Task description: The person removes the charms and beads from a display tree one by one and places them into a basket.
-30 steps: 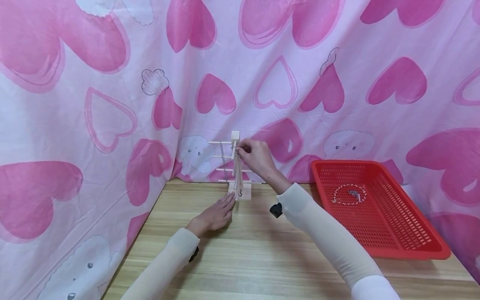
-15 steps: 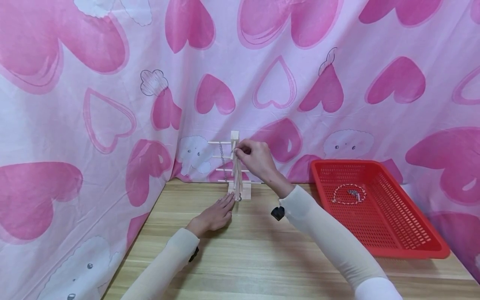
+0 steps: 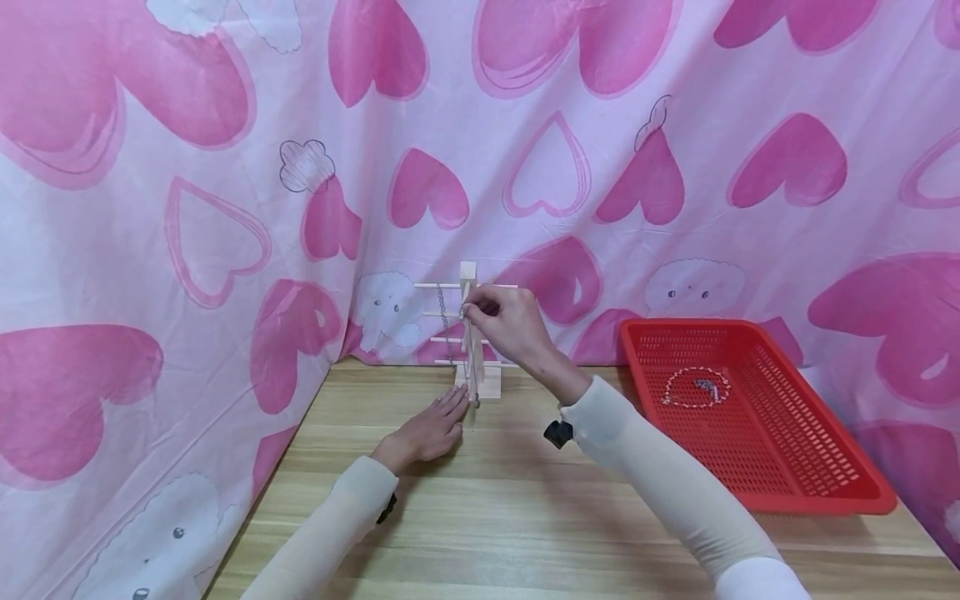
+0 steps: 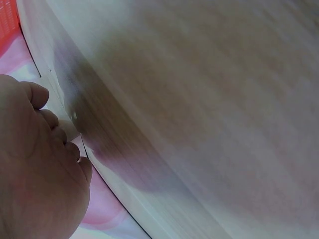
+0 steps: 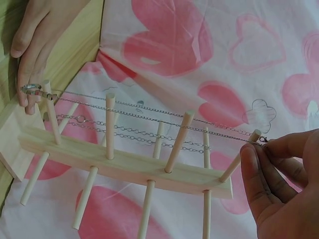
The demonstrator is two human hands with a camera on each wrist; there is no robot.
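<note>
1. We see a pink, heart-printed curtain (image 3: 540, 158) filling the background, cut off at the top of the head view.
2. Before it stands a wood-grain table (image 3: 480, 525), its near edge out of frame.
3. On the table's right we have a red plastic basket (image 3: 757, 503) with slotted walls. A beaded loop (image 3: 697, 407) lies on its bottom, with a small grey piece (image 3: 707, 386) inside the loop, too tiny for us to identify.
4. At the table's far side stands a wooden stand (image 5: 132, 164), upright, with pegs (image 5: 84, 197) jutting out on several sides. The right hand covers some of its upper part in the head view.
5. Our right hand (image 3: 510, 321) pinches one end of a thin chain (image 5: 169, 123) between thumb and fingers, beside the stand's top front peg.
6. Our left hand (image 3: 431, 427) has its fingers laid straight on the stand's base (image 3: 491, 382); the left wrist view is dim and hides its fingertips.
7. A second chain (image 5: 124, 134) hangs on the stand's left-side pegs.
8. The pinched chain runs along the front pegs to a silvery pendant (image 5: 39, 91) near the left fingertips; we cannot tell whether they touch.
</note>
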